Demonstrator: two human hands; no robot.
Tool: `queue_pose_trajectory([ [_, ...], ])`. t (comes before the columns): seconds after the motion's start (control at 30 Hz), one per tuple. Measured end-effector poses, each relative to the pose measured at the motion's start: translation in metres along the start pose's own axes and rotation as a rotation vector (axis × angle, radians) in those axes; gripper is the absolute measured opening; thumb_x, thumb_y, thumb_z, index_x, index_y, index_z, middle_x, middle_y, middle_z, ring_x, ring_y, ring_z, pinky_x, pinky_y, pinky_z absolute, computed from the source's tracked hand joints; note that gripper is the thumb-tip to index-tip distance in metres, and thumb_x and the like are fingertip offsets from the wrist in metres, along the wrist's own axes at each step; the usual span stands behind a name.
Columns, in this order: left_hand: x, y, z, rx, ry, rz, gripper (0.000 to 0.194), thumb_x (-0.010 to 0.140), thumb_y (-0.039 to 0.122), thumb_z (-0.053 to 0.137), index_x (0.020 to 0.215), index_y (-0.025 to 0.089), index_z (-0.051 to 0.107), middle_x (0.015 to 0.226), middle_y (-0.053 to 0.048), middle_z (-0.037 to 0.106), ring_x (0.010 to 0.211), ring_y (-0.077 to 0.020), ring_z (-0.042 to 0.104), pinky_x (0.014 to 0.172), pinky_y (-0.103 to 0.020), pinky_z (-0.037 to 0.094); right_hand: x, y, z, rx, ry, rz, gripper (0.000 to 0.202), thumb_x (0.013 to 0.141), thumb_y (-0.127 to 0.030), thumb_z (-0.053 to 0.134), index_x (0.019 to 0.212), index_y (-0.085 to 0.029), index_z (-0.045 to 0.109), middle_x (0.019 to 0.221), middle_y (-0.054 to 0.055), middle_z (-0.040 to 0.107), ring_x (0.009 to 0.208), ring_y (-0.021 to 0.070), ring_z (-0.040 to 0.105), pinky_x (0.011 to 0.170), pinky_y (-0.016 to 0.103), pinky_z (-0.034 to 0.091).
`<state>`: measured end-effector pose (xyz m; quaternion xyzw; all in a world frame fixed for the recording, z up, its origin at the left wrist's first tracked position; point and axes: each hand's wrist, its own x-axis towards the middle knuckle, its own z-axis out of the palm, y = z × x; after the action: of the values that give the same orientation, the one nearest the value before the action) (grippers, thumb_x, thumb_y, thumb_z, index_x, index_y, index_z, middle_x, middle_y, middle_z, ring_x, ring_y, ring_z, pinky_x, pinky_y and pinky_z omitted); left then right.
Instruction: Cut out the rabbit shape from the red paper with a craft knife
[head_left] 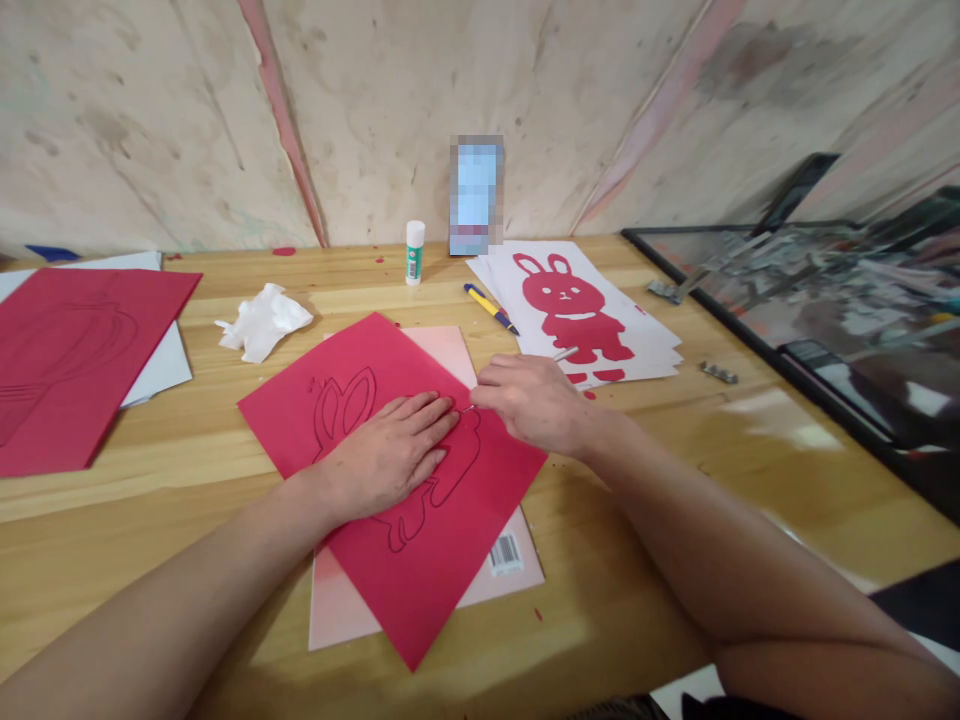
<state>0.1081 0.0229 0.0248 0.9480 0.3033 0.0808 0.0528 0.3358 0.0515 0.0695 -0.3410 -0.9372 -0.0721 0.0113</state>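
A sheet of red paper [420, 610] with a rabbit outline drawn in dark lines lies turned at an angle on a pale pink booklet [345, 615]. My left hand [394, 445] rests flat on the paper, fingers stretched out over the drawing. Closed around a slim metal craft knife [566, 353], my right hand [532, 400] is at the sheet's upper right side. The knife's thin tip meets the paper close to the left fingertips, on the drawn line. Part of the outline is hidden under my left hand.
Behind stand a glue stick [415, 255] and a phone [474, 200] against the wall. A pen [491, 308] lies beside white sheets [645, 335] bearing a red rabbit cutout [562, 290]. Crumpled tissue [264, 322] and more red paper [67, 400] are left; a black-framed mirror-like panel [757, 340] is right.
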Motion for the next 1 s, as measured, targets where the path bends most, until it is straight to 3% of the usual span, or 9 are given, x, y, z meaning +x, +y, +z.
queue_pose_trajectory([
  [0.4,0.000,-0.001,0.001,-0.006,-0.005,0.001,0.048,0.101,0.035,0.029,0.141,0.011,0.042,0.148,-0.012,0.039,0.136,-0.0280,0.036,0.111,-0.045,0.032,0.000,-0.005,-0.003,0.010,-0.065,0.043,0.028,0.082,-0.004,0.044,0.084,-0.017,0.068,0.078,0.005,0.064,0.075,0.0162,0.052,0.059,0.030,0.025],
  [1.0,0.000,-0.001,-0.001,0.004,-0.017,0.008,0.048,0.101,0.034,0.029,0.141,0.011,0.042,0.148,-0.013,0.039,0.137,-0.0290,0.035,0.111,-0.045,0.032,-0.001,-0.012,-0.004,0.008,-0.065,0.100,0.026,0.082,-0.005,0.045,0.086,-0.017,0.068,0.080,0.006,0.066,0.079,0.0179,0.056,0.058,0.030,0.028],
])
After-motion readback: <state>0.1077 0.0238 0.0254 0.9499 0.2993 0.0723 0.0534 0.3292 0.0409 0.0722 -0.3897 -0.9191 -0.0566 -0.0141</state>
